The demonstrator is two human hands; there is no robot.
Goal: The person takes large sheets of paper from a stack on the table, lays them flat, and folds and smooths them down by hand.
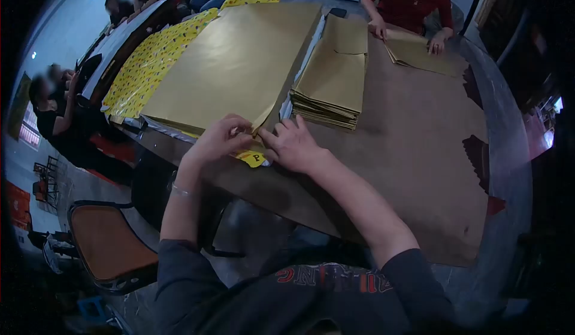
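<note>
A large stack of gold-brown paper sheets (233, 59) lies flat in front of me. My left hand (221, 136) pinches the near right corner of the top sheet, which is lifted a little. Close beside it, my right hand (293, 145) has its thumb and bent fingers at the same corner; exactly how its fingertips grip is partly hidden. Under my hands pokes out a piece of yellow printed paper (251, 158) with a black letter on it. Just beyond my right hand sits a pile of folded brown paper (332, 80), its layered edges facing me.
Brown board covers the table (419, 155), torn along its right side. Across it, a person in a red top (407, 2) handles folded brown paper (422, 52). Yellow patterned sheets (159, 65) lie left of the stack. A chair (117, 239) stands at lower left; other people sit further back.
</note>
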